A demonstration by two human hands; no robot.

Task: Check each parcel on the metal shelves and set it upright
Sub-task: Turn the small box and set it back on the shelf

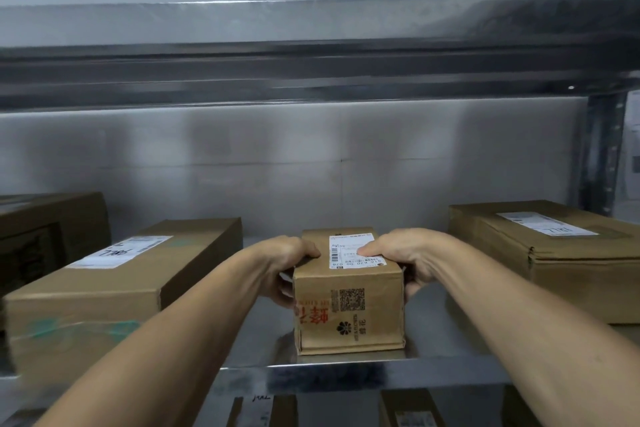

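Observation:
A small brown cardboard parcel (348,308) stands on the metal shelf (346,366) near its front edge, with a white shipping label on top and upside-down red print and a QR code on its near face. My left hand (289,265) grips its left side, thumb on the top edge. On the other side my right hand (403,258) grips it, thumb pressing on the label and fingers curled round the side.
A long brown box (104,291) with a label lies to the left, a darker box (52,229) behind it. A wide flat box (554,253) lies to the right. An upper shelf (311,76) hangs overhead. More parcels (408,409) sit on the shelf below.

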